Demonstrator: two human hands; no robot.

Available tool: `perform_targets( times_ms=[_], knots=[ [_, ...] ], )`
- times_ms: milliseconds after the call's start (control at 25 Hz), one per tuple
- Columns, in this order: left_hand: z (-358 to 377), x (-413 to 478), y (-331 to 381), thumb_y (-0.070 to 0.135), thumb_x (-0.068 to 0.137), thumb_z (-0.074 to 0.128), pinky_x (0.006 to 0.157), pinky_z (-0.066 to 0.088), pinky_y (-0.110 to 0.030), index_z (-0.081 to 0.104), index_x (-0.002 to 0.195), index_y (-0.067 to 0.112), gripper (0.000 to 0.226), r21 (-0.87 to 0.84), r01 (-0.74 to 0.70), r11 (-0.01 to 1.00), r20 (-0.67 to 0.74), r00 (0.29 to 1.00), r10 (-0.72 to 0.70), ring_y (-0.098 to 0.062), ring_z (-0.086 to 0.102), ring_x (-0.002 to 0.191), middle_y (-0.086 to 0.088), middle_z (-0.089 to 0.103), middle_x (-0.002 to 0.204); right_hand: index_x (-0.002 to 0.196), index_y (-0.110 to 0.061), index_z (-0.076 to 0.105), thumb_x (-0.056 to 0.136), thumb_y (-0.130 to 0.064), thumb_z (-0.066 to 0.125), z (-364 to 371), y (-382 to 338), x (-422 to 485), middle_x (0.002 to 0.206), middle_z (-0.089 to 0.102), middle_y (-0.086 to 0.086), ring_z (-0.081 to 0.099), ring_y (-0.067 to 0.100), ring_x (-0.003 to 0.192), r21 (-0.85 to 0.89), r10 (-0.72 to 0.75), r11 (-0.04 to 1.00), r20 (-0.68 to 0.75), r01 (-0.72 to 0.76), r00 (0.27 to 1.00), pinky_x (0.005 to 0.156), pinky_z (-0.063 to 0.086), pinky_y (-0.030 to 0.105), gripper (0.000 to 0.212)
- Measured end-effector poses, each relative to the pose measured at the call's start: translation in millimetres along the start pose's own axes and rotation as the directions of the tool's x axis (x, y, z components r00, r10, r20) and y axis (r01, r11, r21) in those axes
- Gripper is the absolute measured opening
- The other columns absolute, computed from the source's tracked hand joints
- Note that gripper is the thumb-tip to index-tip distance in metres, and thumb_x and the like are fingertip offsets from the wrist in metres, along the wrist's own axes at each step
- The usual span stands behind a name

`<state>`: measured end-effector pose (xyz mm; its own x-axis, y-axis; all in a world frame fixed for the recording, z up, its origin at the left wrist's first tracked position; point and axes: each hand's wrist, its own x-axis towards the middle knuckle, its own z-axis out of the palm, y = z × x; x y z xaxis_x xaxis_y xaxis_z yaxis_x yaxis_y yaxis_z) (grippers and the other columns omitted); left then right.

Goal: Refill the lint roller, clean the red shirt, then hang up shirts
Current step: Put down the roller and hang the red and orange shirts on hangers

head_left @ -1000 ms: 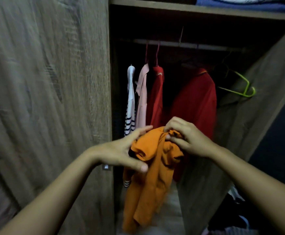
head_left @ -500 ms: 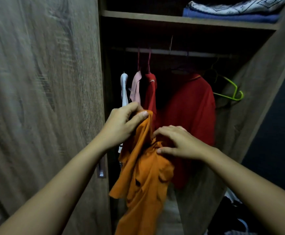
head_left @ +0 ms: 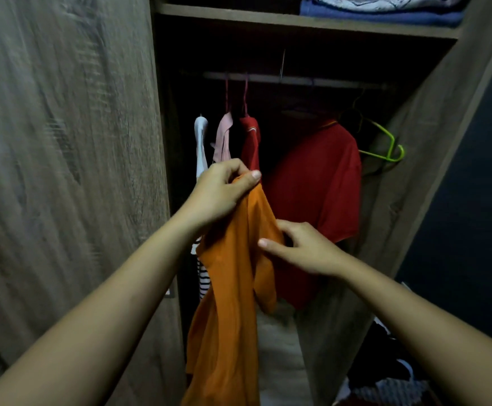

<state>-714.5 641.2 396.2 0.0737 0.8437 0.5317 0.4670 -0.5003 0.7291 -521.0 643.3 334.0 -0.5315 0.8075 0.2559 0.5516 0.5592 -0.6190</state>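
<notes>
An orange shirt [head_left: 233, 288] hangs lengthwise in front of the open wardrobe. My left hand [head_left: 221, 191] pinches its top end between thumb and fingers. Lower and to the right, my right hand [head_left: 303, 247] holds a fold of the orange cloth, fingers tucked behind it and thumb in front. Behind them a red shirt [head_left: 321, 183] hangs from the rail [head_left: 297, 81], next to a second red garment [head_left: 251, 142]. An empty green hanger [head_left: 385, 148] hangs at the right end. No lint roller is in view.
A pink shirt [head_left: 223, 139] and a white striped garment [head_left: 201, 148] hang at the left of the rail. The closed wardrobe door [head_left: 63, 171] fills the left. Folded blue fabric [head_left: 379, 16] lies on the top shelf. Loose clothes [head_left: 385, 370] are piled at the lower right.
My left hand rose from under the bunched orange shirt to pinch its top end and lift it. The shirt now hangs long. My right hand slid down its right side.
</notes>
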Motion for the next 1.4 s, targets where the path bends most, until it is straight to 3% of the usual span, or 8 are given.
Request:
perform_targets(
  times_ms=[80, 240, 440, 640, 800, 1000, 1240, 1400],
  knots=[
    [-1.7, 3.3, 2.9, 0.036, 0.088, 0.059, 0.061, 0.04, -0.029, 0.054, 0.065, 0.024, 0.027, 0.038, 0.049, 0.998, 0.004, 0.999, -0.049, -0.007, 0.048, 0.058, 0.005, 0.053, 0.063, 0.107, -0.023, 0.056, 0.084, -0.046, 0.055, 0.7, 4.7, 0.4, 0.102, 0.063, -0.002, 0.06, 0.017, 0.099, -0.285, -0.064, 0.959, -0.193, 0.007, 0.979, 0.088, 0.048, 0.041, 0.032],
    [-2.7, 1.1, 11.5, 0.017, 0.09, 0.058, 0.042, 0.039, -0.019, 0.05, 0.081, 0.02, 0.013, -0.351, 0.203, 0.914, -0.136, 0.955, -0.264, -0.005, 0.046, 0.04, -0.003, 0.049, 0.061, 0.108, -0.017, 0.05, 0.086, -0.042, 0.057, 7.9, -10.6, -11.4, 0.101, 0.049, -0.005, 0.049, 0.006, 0.091, -0.224, -0.224, 0.967, -0.508, 0.123, 0.832, 0.079, 0.04, 0.016, 0.035],
    [-0.3, 3.0, 28.5, 0.011, 0.09, 0.055, 0.048, 0.044, -0.016, 0.066, 0.083, 0.017, 0.014, -0.454, 0.117, 0.883, -0.21, 0.95, -0.233, -0.002, 0.049, 0.043, 0.001, 0.054, 0.062, 0.11, -0.028, 0.039, 0.074, -0.063, 0.059, 51.2, -14.0, -13.7, 0.11, 0.048, -0.011, 0.051, 0.002, 0.096, -0.127, -0.082, 0.989, -0.082, 0.071, 0.993, 0.083, 0.048, 0.02, 0.054],
    [-19.8, -6.7, 29.9, 0.009, 0.065, 0.055, 0.071, 0.053, -0.031, 0.073, 0.084, 0.026, 0.031, -0.391, 0.036, 0.92, -0.221, 0.966, -0.131, -0.013, 0.063, 0.069, -0.003, 0.065, 0.074, 0.104, -0.024, 0.057, 0.093, -0.021, 0.049, 53.3, 5.2, -5.9, 0.105, 0.065, -0.002, 0.062, 0.012, 0.097, 0.229, 0.081, 0.973, -0.188, -0.037, 0.979, 0.091, 0.05, 0.036, 0.015],
    [-34.7, -12.9, 11.6, 0.021, 0.075, 0.072, 0.069, 0.042, -0.004, 0.068, 0.098, 0.025, 0.024, 0.231, -0.078, 0.97, -0.307, 0.94, 0.148, 0.003, 0.057, 0.07, 0.008, 0.066, 0.086, 0.094, -0.024, 0.059, 0.095, -0.015, 0.043, 30.8, -12.7, 1.1, 0.103, 0.062, 0.003, 0.057, 0.02, 0.101, 0.607, 0.295, 0.784, -0.177, -0.132, 0.939, 0.092, 0.042, 0.033, 0.018],
    [-48.0, -6.6, -14.6, 0.029, 0.09, 0.057, 0.064, 0.028, -0.021, 0.071, 0.093, 0.002, 0.031, 0.401, 0.094, 0.911, -0.486, 0.865, 0.124, -0.024, 0.058, 0.088, -0.021, 0.065, 0.091, 0.111, -0.024, 0.048, 0.089, -0.017, 0.056, 2.6, 2.2, -2.8, 0.106, 0.055, -0.001, 0.054, 0.016, 0.101, 0.218, 0.101, 0.975, -0.259, -0.044, 0.961, 0.088, 0.043, 0.03, 0.024],
    [-47.3, -10.0, -26.8, 0.031, 0.101, 0.029, 0.085, 0.037, -0.04, 0.053, 0.105, -0.005, 0.043, 0.245, 0.261, 0.934, -0.536, 0.839, -0.093, -0.04, 0.052, 0.102, -0.031, 0.055, 0.109, 0.096, -0.022, 0.063, 0.088, -0.012, 0.057, -3.4, 53.7, -13.3, 0.09, 0.062, 0.0, 0.058, 0.015, 0.085, -0.235, 0.141, 0.953, -0.213, -0.191, 0.967, 0.075, 0.039, 0.022, 0.015],
    [-64.8, -9.7, -49.3, 0.037, 0.099, 0.033, 0.085, 0.04, -0.042, 0.055, 0.098, -0.007, 0.05, 0.17, 0.389, 0.906, -0.525, 0.814, -0.25, -0.041, 0.054, 0.102, -0.032, 0.058, 0.107, 0.088, -0.021, 0.067, 0.092, -0.021, 0.054, -30.0, 45.0, -18.4, 0.074, 0.062, -0.011, 0.057, 0.0, 0.066, 0.184, 0.364, 0.922, -0.105, -0.342, 0.925, 0.053, 0.04, 0.009, 0.014]
  ],
)
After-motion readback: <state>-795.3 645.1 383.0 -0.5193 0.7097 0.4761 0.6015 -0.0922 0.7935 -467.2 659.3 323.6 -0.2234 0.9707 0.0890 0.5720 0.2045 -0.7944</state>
